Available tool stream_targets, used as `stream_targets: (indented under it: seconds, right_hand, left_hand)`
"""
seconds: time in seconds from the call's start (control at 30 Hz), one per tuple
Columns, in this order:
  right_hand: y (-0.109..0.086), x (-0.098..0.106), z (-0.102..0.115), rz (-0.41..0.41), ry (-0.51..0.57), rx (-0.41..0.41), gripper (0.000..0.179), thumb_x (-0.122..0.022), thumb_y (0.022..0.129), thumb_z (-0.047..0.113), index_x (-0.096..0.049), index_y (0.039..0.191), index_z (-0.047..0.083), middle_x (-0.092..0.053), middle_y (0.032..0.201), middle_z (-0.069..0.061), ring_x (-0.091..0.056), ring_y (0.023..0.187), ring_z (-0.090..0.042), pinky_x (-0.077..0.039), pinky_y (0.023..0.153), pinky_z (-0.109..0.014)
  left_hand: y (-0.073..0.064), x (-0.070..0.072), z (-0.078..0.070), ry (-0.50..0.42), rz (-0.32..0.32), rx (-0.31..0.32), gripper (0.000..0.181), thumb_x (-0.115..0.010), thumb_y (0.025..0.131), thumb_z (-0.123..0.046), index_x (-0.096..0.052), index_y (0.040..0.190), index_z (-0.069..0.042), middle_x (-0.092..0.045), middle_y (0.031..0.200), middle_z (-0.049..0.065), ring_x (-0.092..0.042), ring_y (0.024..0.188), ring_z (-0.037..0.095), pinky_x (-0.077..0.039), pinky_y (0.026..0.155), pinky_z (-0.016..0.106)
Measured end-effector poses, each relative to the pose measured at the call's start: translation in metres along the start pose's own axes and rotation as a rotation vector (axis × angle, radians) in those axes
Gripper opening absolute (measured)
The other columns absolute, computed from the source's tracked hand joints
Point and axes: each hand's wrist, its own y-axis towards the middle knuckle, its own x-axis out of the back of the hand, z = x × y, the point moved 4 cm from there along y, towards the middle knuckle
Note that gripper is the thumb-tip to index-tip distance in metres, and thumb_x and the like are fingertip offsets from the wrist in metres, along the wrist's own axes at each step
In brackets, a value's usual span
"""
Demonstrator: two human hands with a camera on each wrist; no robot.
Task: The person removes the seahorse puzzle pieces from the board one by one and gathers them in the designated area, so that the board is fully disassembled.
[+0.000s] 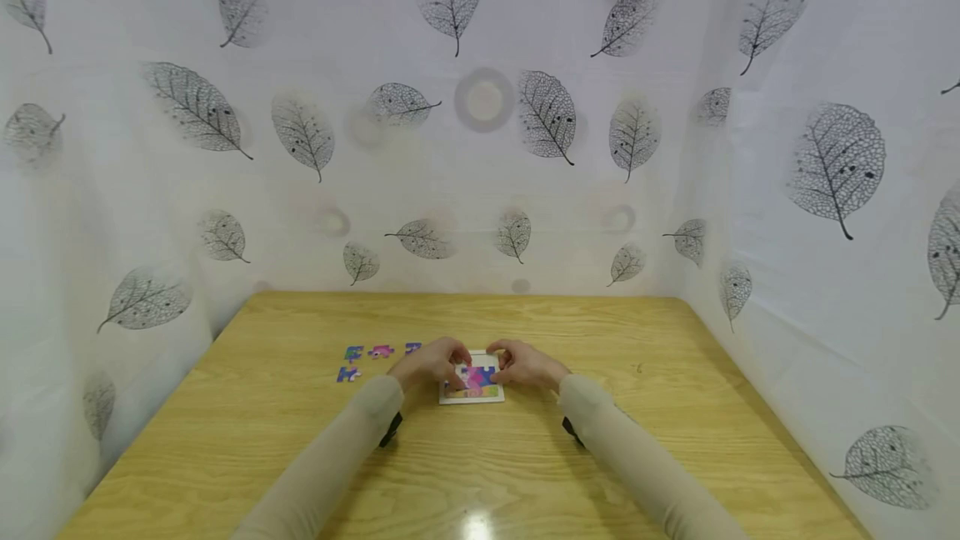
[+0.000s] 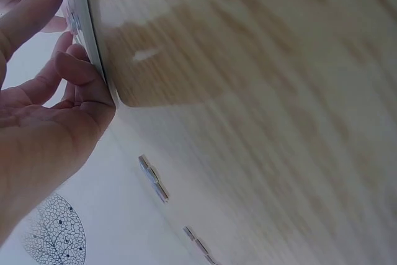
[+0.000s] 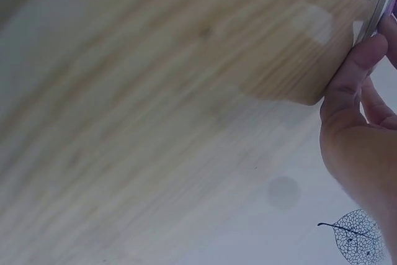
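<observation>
While 2 hands bracket it, a partly filled puzzle point(image 1: 478, 383) sits in a white tray point(image 1: 472, 401) on the worktop point(image 1: 480, 465), the tray's upper part bare. The left hand point(image 1: 433, 362) bends over the left side, the right hand point(image 1: 527, 365) over the right, fingers curved; whether either pinches a piece cannot be told. A sideways thumb push could pop joined pieces out of line, and uneven pressure on the rim could skid the tray. Left of the left hand lie 4 loose pieces point(image 1: 381, 352), the nearest just beside its knuckles, where a careless sweep might scatter them. Bare wood offers room right of the tray and between the sleeves point(image 1: 330, 461); the far edge lies well apart, a leaf-print curtain point(image 1: 480, 190) behind it.
</observation>
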Motion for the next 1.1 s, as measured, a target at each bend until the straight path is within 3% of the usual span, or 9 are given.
stream_targets:
  seconds: [0.17,0.47,0.63,1.1]
  right_hand:
    - [0.0009,-0.0001,0.0016,-0.002,0.006,-0.018,0.051,-0.070,0.089,0.006,-0.050,0.136,0.003,-0.053,0.085,-0.005,-0.046,0.069,-0.014,-0.040,0.061,-0.025]
    - [0.0053,0.0007,0.0011,-0.021,0.002,-0.034,0.052,-0.072,0.087,0.005,-0.052,0.135,0.003,-0.052,0.082,-0.004,-0.046,0.067,-0.013,-0.040,0.059,-0.024]
    - [0.0049,0.0002,0.0015,-0.024,0.000,-0.022,0.052,-0.072,0.087,0.005,-0.052,0.135,0.002,-0.052,0.083,-0.005,-0.046,0.067,-0.014,-0.040,0.059,-0.025]
    - [-0.0002,-0.0009,0.0016,-0.015,-0.030,-0.014,0.051,-0.070,0.089,0.007,-0.050,0.136,0.003,-0.054,0.087,-0.008,-0.046,0.070,-0.014,-0.040,0.061,-0.025]
  left_hand:
    - [0.0006,-0.0010,0.0002,-0.016,0.002,0.012,0.043,-0.081,0.071,0.003,-0.061,0.108,-0.004,-0.059,0.105,0.007,-0.054,0.097,0.020,-0.046,0.096,0.040]
    - [-0.0014,-0.0009,-0.0010,-0.117,0.018,0.024,0.046,-0.078,0.073,0.007,-0.055,0.111,-0.005,-0.060,0.098,0.009,-0.057,0.086,0.020,-0.049,0.076,0.030]
    - [-0.0019,-0.0010,-0.0025,-0.175,0.034,-0.025,0.044,-0.071,0.076,0.014,-0.053,0.112,-0.003,-0.062,0.092,0.013,-0.060,0.078,0.020,-0.051,0.067,0.028]
    - [-0.0020,-0.0024,-0.0033,-0.136,0.012,-0.089,0.032,-0.068,0.083,0.008,-0.054,0.108,-0.005,-0.062,0.081,0.008,-0.057,0.070,0.016,-0.049,0.061,0.026]
